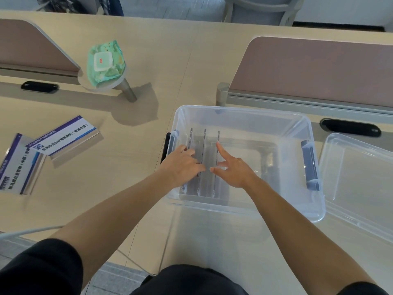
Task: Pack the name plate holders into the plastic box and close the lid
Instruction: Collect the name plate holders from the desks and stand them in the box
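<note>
A clear plastic box (310,158) with grey-blue latches stands open on the desk. Three name plate holders (204,145) stand on edge in its left part, side by side. My left hand (182,165) rests over the leftmost holders, fingers curled against them. My right hand (231,167) touches the third holder with the index finger stretched out, fingers apart. Two more name plate holders lie flat on the desk at the left: one (63,137) nearer the box, one (19,165) at the frame's edge. The clear lid (359,179) lies to the right of the box.
A green wet-wipes pack (105,62) sits on a small round shelf on a post. Brown desk dividers (319,71) stand behind the box and at the far left. Black cable grommets (350,127) are set in the desk. A chair stands beyond.
</note>
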